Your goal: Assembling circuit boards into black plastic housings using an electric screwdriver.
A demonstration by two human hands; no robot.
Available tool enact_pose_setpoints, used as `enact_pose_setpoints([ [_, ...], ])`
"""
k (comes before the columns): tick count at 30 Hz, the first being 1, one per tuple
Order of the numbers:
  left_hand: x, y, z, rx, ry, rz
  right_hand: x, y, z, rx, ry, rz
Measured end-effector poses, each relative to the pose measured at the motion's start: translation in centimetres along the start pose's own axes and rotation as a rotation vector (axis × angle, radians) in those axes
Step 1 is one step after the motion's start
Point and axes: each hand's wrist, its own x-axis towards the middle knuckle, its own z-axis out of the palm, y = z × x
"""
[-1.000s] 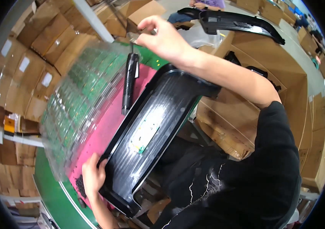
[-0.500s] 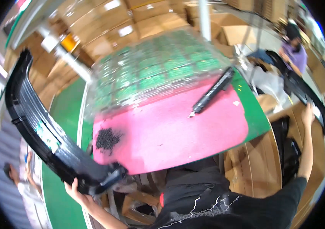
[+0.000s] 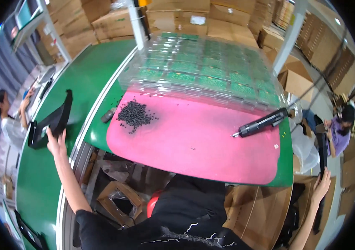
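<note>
My left hand [image 3: 56, 143] reaches over the green belt at the left, its thumb and fingers on the near edge of a curved black plastic panel [image 3: 58, 118]. That panel sits low over the belt; whether its full length rests there I cannot tell. On the far right my right hand [image 3: 321, 187] grips a second long black plastic panel [image 3: 322, 152], seen nearly edge-on and upright. Between my hands, a pink mat [image 3: 186, 141] carries a heap of small black screws [image 3: 135, 114] at its left and a black electric screwdriver [image 3: 263, 123] at its right.
Clear plastic trays with green circuit boards [image 3: 202, 68] are stacked behind the mat. A cardboard box [image 3: 261, 212] stands below the table's right side. Another black part [image 3: 29, 231] lies on the belt's near end. Two people work nearby, one [image 3: 10, 121] left, one [image 3: 340, 131] right.
My left hand has carried its panel left and away from me, from beside the mat to over the belt. The view has turned, and my right hand still grips a panel at the right.
</note>
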Motion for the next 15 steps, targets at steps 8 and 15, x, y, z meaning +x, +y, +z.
enact_pose_setpoints([
  [8, -15.2, -5.8, 16.9, 0.638, -0.743, 0.254, 1.2, -21.6, -10.2, 0.518, -0.104, -0.602],
  [15, -26.6, -12.0, 25.5, 0.83, -1.851, 0.532, 3.4, -34.8, -11.7, 0.454, -0.455, -1.29],
])
